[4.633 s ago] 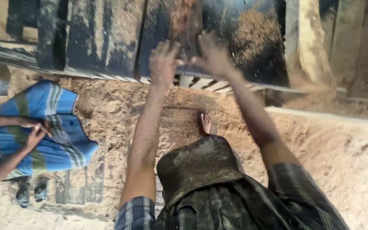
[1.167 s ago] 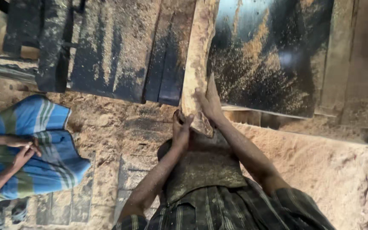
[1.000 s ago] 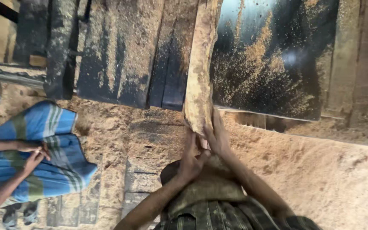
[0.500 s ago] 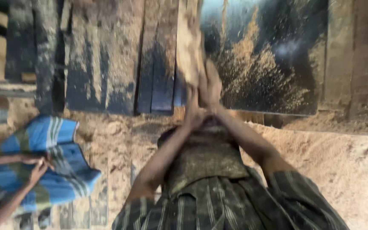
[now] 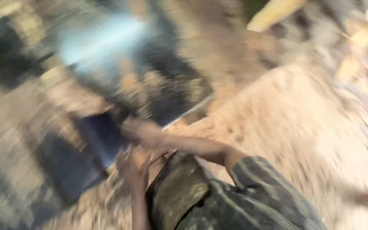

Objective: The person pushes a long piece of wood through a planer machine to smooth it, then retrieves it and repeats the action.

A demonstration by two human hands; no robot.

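The view has swung to the right and the plank seen before is lost in blur. Both hands are low in the middle: right hand (image 5: 143, 133) reaches left over the dark sawdust-covered table (image 5: 167, 91), left hand (image 5: 129, 165) just below it. I cannot tell how the fingers stand. Sawdust ground (image 5: 303, 127) fills the right.

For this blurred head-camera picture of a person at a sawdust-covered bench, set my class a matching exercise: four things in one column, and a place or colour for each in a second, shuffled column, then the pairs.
Things:
1. left hand
2. right hand
3. dark metal plate
4. sawdust heap

Places or colours:
A. pale tan, filling the right side
B. lower of the two hands, near the bottom edge
C. dark with a bluish glare, upper left
D. reaching left across the middle, by the plate's edge

Pairs: 1-B, 2-D, 3-C, 4-A
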